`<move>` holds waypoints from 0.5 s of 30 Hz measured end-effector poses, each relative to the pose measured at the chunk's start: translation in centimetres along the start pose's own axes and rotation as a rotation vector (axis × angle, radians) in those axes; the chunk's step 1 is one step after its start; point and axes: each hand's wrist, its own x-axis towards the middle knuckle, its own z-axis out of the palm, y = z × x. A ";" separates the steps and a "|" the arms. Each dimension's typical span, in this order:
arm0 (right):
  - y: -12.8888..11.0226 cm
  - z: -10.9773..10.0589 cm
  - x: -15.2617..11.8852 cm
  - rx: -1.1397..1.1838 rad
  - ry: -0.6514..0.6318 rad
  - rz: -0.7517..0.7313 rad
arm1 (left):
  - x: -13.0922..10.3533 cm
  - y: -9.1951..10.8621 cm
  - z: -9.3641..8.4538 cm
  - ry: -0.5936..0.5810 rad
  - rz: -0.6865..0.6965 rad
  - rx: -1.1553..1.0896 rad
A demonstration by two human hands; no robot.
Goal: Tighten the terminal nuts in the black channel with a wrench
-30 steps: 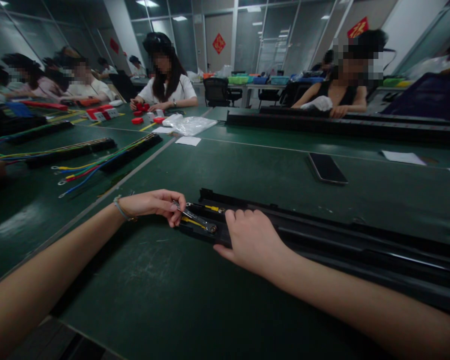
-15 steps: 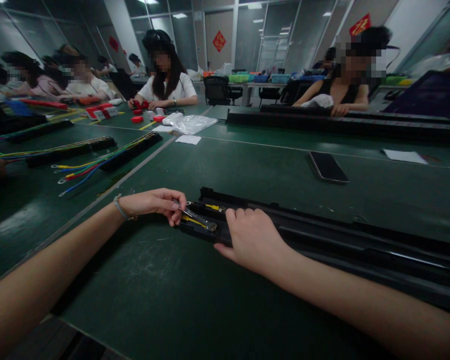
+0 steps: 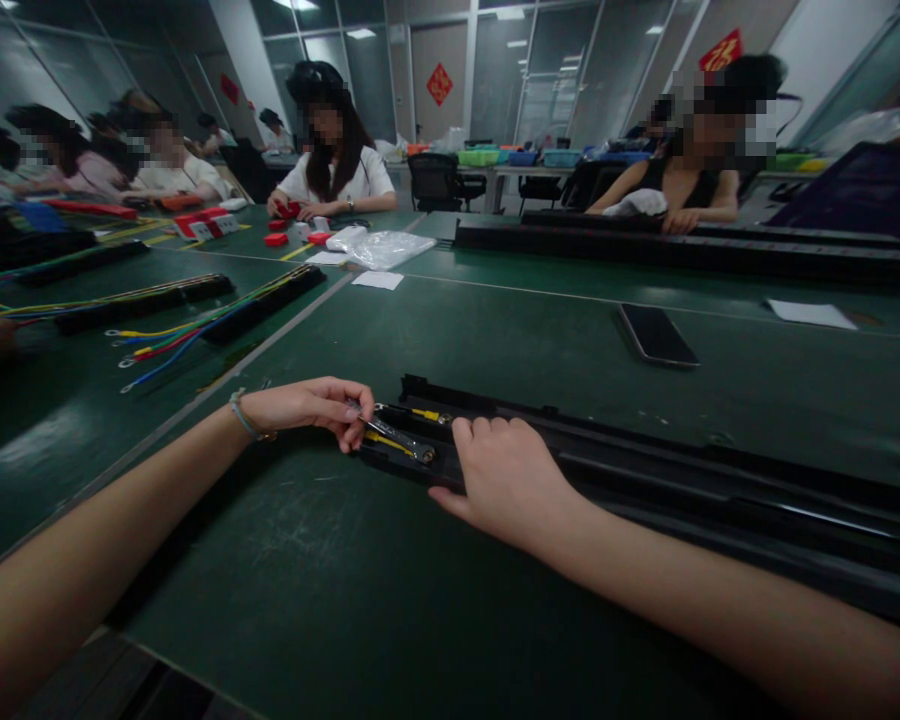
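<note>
A long black channel-shaped housing (image 3: 645, 460) lies across the table in front of me, running off to the right. My left hand (image 3: 337, 408) is closed on a metal wrench (image 3: 394, 438), whose ring end sits over a fastener near the housing's left end. Just beside the wrench are yellow-sleeved cable lugs (image 3: 424, 414) inside the channel. My right hand (image 3: 506, 475) is wrapped over the housing, fingers on its inside and thumb at the near wall. Part of the channel is hidden beneath that hand.
A phone (image 3: 658, 334) lies beyond the housing. To the left are black strips with coloured wires (image 3: 262, 300) ending in ring lugs. Clear plastic bags (image 3: 390, 248) and red parts (image 3: 276, 240) lie farther back. A long black housing (image 3: 645, 242) crosses the far table, where people sit.
Almost nothing differs: both my hands, the wrench and the housing hold their places. Across the table, a person's hands shift slightly around a red part.
</note>
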 end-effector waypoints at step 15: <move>0.0 0.3 -0.1 -0.003 0.054 0.003 | 0.1 -0.1 0.0 -0.015 0.012 -0.039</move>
